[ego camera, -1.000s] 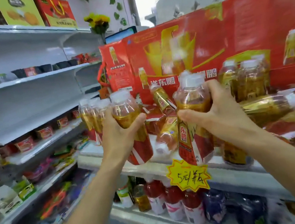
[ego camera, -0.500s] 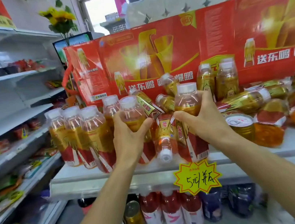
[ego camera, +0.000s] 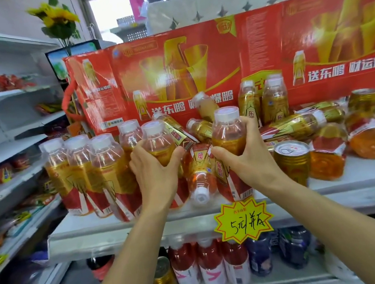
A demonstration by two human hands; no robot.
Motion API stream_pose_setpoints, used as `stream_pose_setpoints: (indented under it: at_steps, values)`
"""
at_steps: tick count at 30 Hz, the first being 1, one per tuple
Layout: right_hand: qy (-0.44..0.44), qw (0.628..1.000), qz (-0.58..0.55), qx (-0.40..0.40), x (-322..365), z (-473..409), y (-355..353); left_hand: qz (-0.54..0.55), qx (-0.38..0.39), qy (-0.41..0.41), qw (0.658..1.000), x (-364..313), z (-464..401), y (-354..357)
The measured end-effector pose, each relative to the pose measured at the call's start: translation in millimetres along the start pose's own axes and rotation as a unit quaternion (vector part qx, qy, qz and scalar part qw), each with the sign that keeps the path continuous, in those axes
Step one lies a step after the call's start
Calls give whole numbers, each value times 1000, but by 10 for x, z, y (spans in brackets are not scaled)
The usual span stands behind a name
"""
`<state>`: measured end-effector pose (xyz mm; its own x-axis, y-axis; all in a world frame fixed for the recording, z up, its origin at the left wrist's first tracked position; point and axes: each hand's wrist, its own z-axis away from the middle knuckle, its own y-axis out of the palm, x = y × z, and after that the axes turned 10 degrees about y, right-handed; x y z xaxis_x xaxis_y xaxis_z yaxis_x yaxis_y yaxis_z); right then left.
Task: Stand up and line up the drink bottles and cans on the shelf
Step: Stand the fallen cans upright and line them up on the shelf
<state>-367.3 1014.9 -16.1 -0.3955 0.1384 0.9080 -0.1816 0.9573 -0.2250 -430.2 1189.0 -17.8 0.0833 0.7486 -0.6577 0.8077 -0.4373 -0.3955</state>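
Left hand point(ego camera: 155, 177) grip clamped round upright bottle point(ego camera: 159, 143); right hand point(ego camera: 248, 159) grip clamped round second upright bottle point(ego camera: 227, 133). Both stand on shelf point(ego camera: 126, 225), flanking a toppled bottle point(ego camera: 199, 176).

The bottles point(ego camera: 110, 167) are clear glossy plastic with shiny foil-like labels. The can point(ego camera: 293, 163) is gold metal. The shelf point(ego camera: 145, 229) looks matt white.

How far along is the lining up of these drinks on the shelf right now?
Done: a row of upright bottles stands at the shelf's left end. In hand: the left hand and right hand each grip an upright bottle. Left: the tipped bottle between them and the fallen bottles and cans to the right.
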Motion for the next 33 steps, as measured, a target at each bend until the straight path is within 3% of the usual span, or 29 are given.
stream_pose_setpoints:
  at_steps: [11,16,20,28,33]
  values:
    - [5,992,117,54,110,168,-268,-32,-13,-11,999,-295,326,26]
    - [-87,987,133,30,113,399,-743,8,-74,127,989,-800,750,236]
    - [-145,982,121,-14,-67,525,-1234,90,4,167,982,-1186,1097,636]
    - [-130,965,195,-115,-618,462,-2293,23,97,114,988,-1502,1241,1476]
    - [-62,945,260,-190,-923,297,-2808,28,69,25,997,-1546,1204,1668]
